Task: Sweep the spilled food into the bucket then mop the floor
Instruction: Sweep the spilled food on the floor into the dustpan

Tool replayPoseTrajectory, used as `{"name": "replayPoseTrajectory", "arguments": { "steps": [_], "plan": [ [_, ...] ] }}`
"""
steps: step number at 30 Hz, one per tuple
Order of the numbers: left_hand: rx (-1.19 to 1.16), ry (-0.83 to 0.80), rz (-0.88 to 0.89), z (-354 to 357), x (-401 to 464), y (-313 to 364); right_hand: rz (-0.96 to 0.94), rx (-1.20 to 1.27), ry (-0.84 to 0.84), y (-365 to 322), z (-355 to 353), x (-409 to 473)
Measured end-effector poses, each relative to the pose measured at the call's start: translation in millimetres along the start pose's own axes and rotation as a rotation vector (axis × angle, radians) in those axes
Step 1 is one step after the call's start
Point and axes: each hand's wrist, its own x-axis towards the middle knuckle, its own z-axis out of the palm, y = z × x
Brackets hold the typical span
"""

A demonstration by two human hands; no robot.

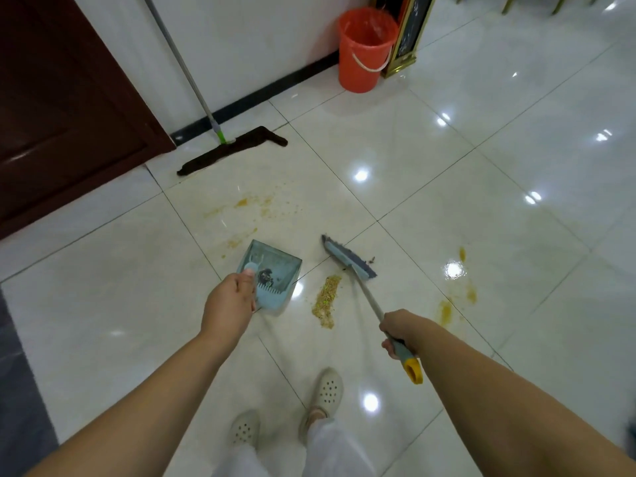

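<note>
A strip of spilled food crumbs (326, 300) lies on the shiny tiled floor between the dustpan and the broom. My left hand (229, 304) grips the handle of a light blue dustpan (275, 270) resting on the floor left of the pile, with a dark clump inside it. My right hand (399, 330) holds the broom's handle near its yellow end. The blue broom head (347, 258) touches the floor just right of and beyond the pile. An orange bucket (364, 49) stands by the wall at the back. A mop (234, 149) with a dark head leans against the wall.
Yellow stains (253, 203) smear the tiles beyond the dustpan, and more yellow stains (457, 294) lie to the right. A dark brown door (62, 108) is at left. A gold-framed sign stand (409, 36) sits beside the bucket. My feet in pale clogs (328, 390) stand below.
</note>
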Motion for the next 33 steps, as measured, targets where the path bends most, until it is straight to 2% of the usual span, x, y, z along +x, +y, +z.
{"name": "replayPoseTrajectory", "arguments": {
  "steps": [8, 19, 28, 33],
  "plan": [
    [0.039, -0.054, 0.087, -51, -19, -34, 0.002, -0.057, 0.020, 61, 59, -22],
    [0.067, -0.139, 0.110, -113, -39, -91, -0.008, -0.122, 0.068, 144, 139, -43],
    [0.117, -0.197, 0.157, -138, -56, -107, -0.054, -0.108, 0.116, 178, 153, -78],
    [0.143, -0.275, 0.141, -145, -62, -110, -0.030, 0.055, 0.142, 183, 145, -76]
  ]
}}
